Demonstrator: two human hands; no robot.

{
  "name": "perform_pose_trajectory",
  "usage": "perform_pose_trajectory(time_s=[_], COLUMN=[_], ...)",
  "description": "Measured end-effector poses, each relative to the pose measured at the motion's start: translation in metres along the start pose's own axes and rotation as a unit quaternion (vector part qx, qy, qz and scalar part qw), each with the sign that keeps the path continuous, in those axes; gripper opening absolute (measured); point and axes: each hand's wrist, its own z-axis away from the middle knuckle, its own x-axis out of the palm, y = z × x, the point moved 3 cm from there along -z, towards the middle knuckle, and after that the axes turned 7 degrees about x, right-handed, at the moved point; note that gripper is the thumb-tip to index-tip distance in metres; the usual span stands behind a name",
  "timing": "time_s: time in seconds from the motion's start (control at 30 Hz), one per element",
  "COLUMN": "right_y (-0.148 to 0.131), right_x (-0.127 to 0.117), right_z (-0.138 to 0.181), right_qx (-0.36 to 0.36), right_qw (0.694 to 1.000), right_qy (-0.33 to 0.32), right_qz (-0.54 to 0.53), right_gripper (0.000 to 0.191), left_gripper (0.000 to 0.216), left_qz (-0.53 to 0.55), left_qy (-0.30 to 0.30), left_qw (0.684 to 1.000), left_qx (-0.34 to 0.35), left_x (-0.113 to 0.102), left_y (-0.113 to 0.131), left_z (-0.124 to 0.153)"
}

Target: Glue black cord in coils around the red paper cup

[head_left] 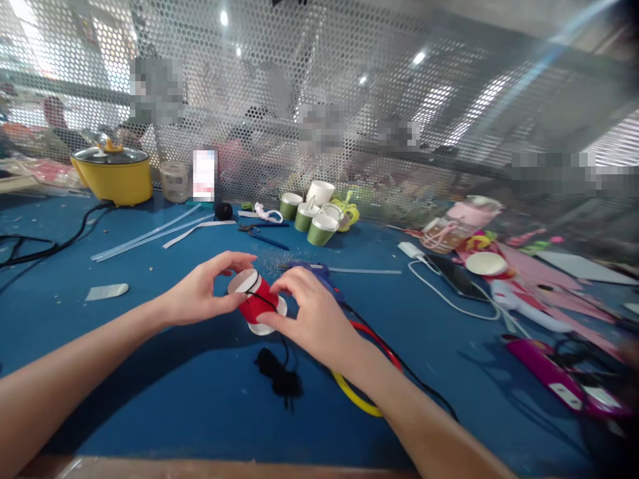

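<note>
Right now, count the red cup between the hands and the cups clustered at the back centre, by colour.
Red cup: 1
Green cups: 3
White cup: 1
Total: 5

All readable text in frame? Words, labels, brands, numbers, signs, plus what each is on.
Readable text: none.
Lit upright screen: washed out and blurred, can't read.
Clear jar: any marking too faint and small to read.
Pink container at right: any print too blurred to read.
Red-and-white cup: no lettering visible.
</note>
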Motion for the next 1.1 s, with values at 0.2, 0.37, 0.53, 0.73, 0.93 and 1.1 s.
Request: perform_pose_trajectory(time_s=[0.2, 0.37, 0.53, 0.73, 0.93, 1.1], right_y=[-0.005, -0.005, -0.011, -0.007, -0.001, 0.0], right_x=[0.004, -0.001, -0.009, -0.008, -0.004, -0.003], right_z=[0.004, 0.006, 0.006, 0.004, 0.0, 0.0], right_qx=[0.019, 0.102, 0.041, 0.031, 0.034, 0.038], right_qw=[0.996, 0.971, 0.987, 0.992, 0.992, 0.991], right_qy=[-0.029, -0.072, -0.025, 0.0, 0.005, 0.0], right_qz=[-0.077, -0.202, -0.155, -0.125, -0.123, -0.127], right_gripper=[0.016, 0.011, 0.01, 0.01, 0.01, 0.01], left_gripper=[0.048, 0.047, 0.044, 0.044, 0.045, 0.044], left_qz=[-0.036, -0.041, -0.039, -0.047, -0.017, 0.057], left_qy=[-0.013, -0.02, -0.03, -0.028, -0.026, -0.025], left_qw=[0.999, 0.999, 0.999, 0.998, 1.0, 0.998], left_qx=[0.006, -0.001, 0.008, 0.007, 0.001, -0.005], left_x=[0.002, 0.003, 0.004, 0.005, 0.007, 0.01], left_y=[0.004, 0.007, 0.01, 0.011, 0.012, 0.012], left_z=[0.002, 0.002, 0.002, 0.002, 0.002, 0.002])
